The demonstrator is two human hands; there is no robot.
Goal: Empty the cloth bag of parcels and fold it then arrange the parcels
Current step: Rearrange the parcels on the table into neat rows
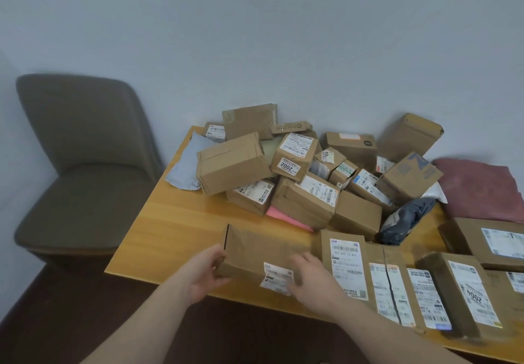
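2 hands, left hand (208, 271) and right hand (310, 278), clasp a long brown box (255, 253) by its ends on the surface (175, 236). Emptying looks done; the red cloth bag (482, 188) lies folded far right. Right of them a row of parcels (397, 284) stands arranged; beyond, the heap (297, 171) awaits sorting.

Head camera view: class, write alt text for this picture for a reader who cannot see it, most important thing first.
Two hands, the left hand and the right hand, hold a long cardboard box at the near edge of a wooden table. A loose heap of parcels lies behind it, a row of labelled boxes to the right, a folded red cloth beyond.
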